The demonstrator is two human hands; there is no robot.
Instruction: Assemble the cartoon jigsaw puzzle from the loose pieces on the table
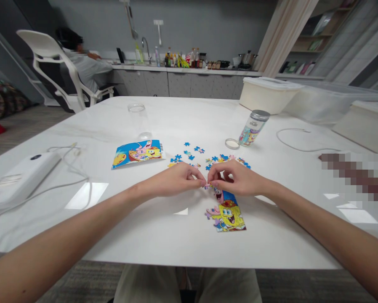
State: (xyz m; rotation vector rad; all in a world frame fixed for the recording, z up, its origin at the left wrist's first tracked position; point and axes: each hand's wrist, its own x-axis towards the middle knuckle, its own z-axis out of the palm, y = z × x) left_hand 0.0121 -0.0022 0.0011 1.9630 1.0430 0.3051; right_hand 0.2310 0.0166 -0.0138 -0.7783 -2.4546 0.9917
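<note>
Left hand (178, 179) and right hand (238, 177) pinch a jigsaw piece (207, 185) between fingertips, presumably for fine control (SpongeBob picture sheet (138, 154) lies face-up, likely for viewing).

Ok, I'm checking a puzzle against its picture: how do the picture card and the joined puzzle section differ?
The picture card is one sheet with smooth edges; the joined puzzle section has a knobbly left side.
The picture card lies farther back on the white table, to the left; the joined puzzle section lies nearer the front edge, to the right.
Both show yellow and pink cartoon characters.
</note>
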